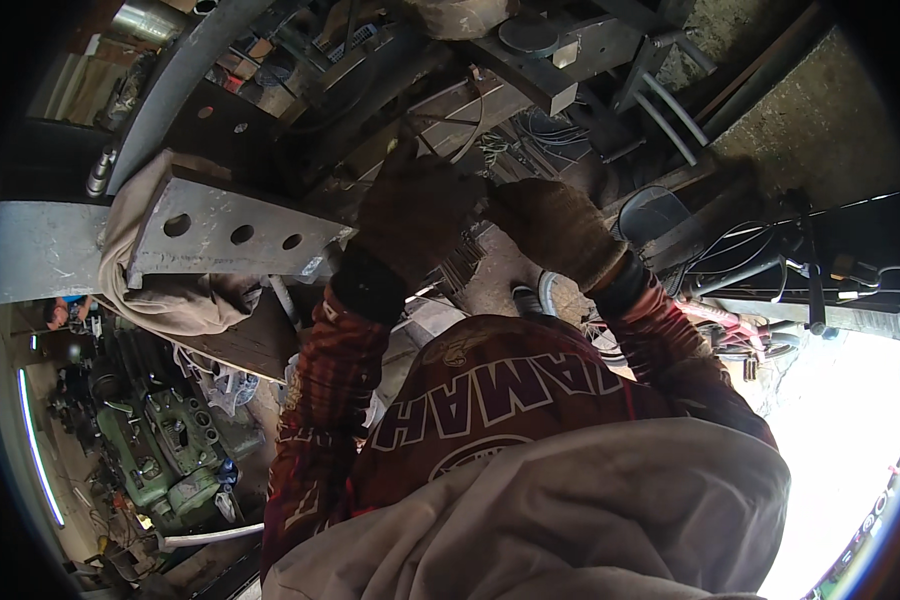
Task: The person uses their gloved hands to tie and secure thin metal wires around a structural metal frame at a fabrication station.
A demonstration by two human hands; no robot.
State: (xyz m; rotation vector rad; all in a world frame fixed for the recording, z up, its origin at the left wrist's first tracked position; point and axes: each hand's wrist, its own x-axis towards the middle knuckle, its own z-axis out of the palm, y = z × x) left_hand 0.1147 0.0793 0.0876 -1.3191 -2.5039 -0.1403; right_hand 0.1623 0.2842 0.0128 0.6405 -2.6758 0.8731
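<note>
Both my hands wear dark brown work gloves and come together over a dim workbench area crowded with metal. My left hand (415,210) has its back toward me, its fingers bent toward the right hand. My right hand (555,228) is closed, its fingertips meeting the left hand's fingers. Whatever lies between them is too dark and small to make out. A thin curved wire or cable (483,105) shows just beyond the hands. Close to my left wrist is a thick grey steel plate with three holes (209,231), lying on a beige cloth (185,312).
Thin metal rods (525,160) lie beyond the right hand. A steel block (550,85) and a round disc (528,35) are farther off. A green machine (135,450) stands at lower left. Black cables (735,240) and a red bicycle (740,330) are at right.
</note>
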